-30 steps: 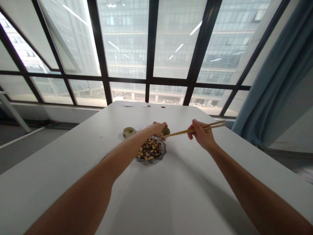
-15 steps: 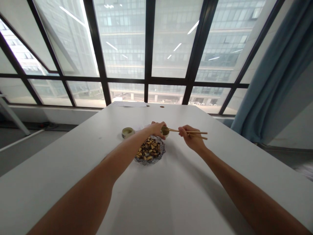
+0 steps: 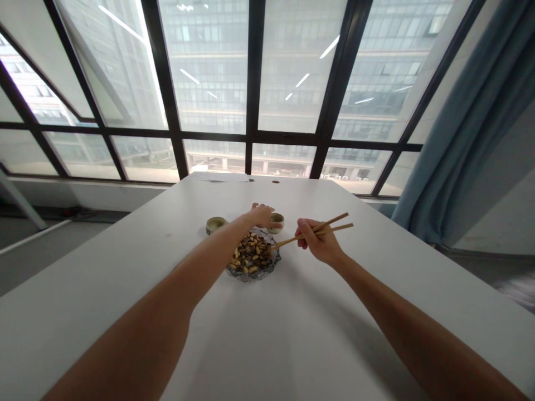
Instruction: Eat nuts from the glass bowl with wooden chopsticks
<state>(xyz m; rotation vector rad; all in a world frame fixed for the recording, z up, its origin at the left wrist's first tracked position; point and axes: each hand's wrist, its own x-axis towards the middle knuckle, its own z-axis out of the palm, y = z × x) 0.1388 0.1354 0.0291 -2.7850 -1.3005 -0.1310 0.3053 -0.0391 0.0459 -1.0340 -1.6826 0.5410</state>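
Note:
My left hand (image 3: 262,216) reaches past the bowl, with thumb and fingers around the left side of a small pale cup (image 3: 277,219). The cup stands upright just behind the bowl. In my right hand (image 3: 316,238) is a pair of wooden chopsticks (image 3: 288,241), their tips at the right part of the nuts and seeds (image 3: 251,253). Those dark seeds and tan nuts fill a clear glass bowl (image 3: 271,268) with a wavy rim. My left forearm hides part of the bowl's left side. Whether the tips pinch a piece is too small to see.
A second small cup (image 3: 215,224) stands left of the bowl, beyond my left forearm. At the far end of the white table (image 3: 254,334) lie white papers (image 3: 219,177). Beyond are framed windows, with a blue curtain (image 3: 451,128) on the right.
The chopsticks have swung from the cup's mouth down to the bowl's right side. The cup, tilted toward the chopsticks before, is now upright. My left hand has shifted slightly left.

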